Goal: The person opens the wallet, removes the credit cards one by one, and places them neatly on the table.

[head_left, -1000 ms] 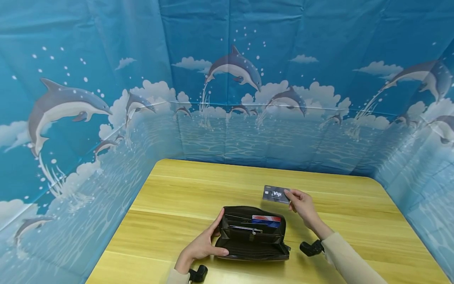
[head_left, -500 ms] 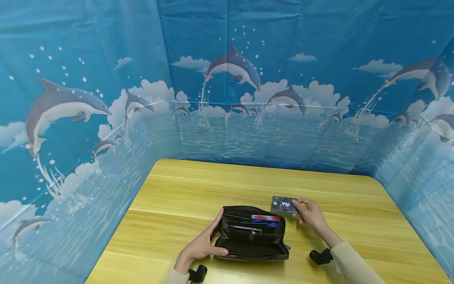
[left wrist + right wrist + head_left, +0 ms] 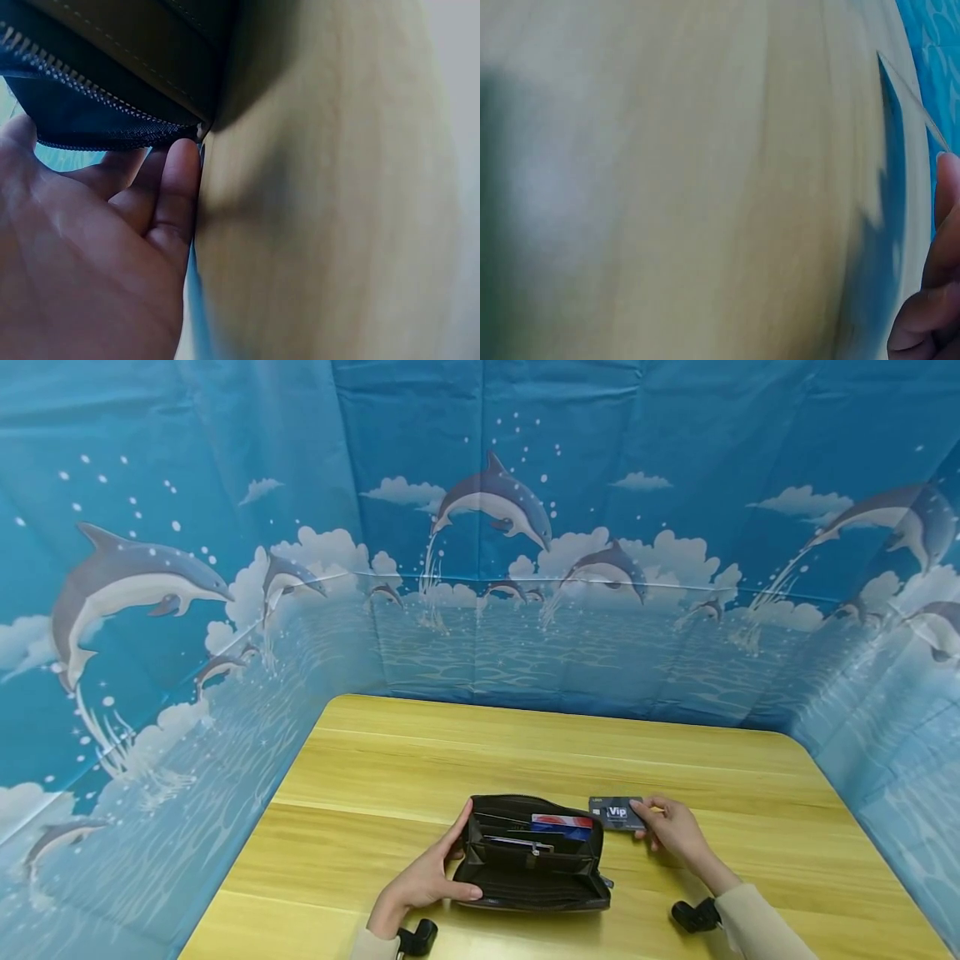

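Observation:
A dark zip-around wallet (image 3: 532, 883) stands spread apart on the table, its compartments facing up. My left hand (image 3: 426, 878) grips its left end, thumb on the near flap and fingers along the far side; the left wrist view shows the fingers by the zipper (image 3: 90, 86). Between thumb and fingers, my right hand (image 3: 678, 833) pinches a dark grey card (image 3: 617, 814) marked "Vip", just right of the wallet's back corner. Edge-on, the card (image 3: 911, 97) shows in the right wrist view above its shadow. A red, white and blue card (image 3: 562, 827) sticks out of a wallet slot.
The yellow wood-grain table (image 3: 420, 735) has rounded far corners. A blue curtain (image 3: 480, 635) printed with dolphins surrounds it at the back and sides. Black wrist cameras sit on both wrists, the right one (image 3: 695, 915) close over the table.
My right hand has carried the Vip card toward me and to the right, from behind the wallet to beside its right back corner. The left hand and wallet have stayed put.

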Available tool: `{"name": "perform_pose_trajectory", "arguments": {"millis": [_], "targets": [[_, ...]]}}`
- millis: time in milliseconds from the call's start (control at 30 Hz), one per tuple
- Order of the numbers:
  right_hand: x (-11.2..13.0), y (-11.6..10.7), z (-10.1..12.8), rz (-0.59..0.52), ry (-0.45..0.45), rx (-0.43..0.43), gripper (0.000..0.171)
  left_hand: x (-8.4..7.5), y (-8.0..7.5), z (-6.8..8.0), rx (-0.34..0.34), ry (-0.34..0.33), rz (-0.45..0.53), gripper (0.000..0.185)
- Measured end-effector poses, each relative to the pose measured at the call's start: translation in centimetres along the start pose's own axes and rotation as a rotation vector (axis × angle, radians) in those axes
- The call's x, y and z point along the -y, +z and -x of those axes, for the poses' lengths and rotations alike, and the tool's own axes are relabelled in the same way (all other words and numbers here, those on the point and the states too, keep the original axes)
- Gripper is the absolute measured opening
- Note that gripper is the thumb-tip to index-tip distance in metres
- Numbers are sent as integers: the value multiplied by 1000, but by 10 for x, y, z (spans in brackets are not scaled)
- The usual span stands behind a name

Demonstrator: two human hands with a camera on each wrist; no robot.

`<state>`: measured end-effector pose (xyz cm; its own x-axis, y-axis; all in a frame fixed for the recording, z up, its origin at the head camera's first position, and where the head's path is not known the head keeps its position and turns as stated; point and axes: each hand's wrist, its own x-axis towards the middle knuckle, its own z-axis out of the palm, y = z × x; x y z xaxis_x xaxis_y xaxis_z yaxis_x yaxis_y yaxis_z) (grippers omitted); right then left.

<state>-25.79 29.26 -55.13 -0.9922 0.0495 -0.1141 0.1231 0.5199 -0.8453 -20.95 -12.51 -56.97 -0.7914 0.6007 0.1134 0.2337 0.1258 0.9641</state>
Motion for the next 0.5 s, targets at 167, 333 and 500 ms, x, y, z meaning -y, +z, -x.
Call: {"name": "perform_pose_trajectory", "arguments": {"millis": [167,333,500], "targets": [[-2,-1,2,53,19,8,33,0,0,0,-2,-19,7,115],[-3,-4,5,145,22,6,34,1,1,0,-5,-33,9,115],[-5,-7,7,221,19,3,36,1,0,-1,-7,-23,15,114]]}}
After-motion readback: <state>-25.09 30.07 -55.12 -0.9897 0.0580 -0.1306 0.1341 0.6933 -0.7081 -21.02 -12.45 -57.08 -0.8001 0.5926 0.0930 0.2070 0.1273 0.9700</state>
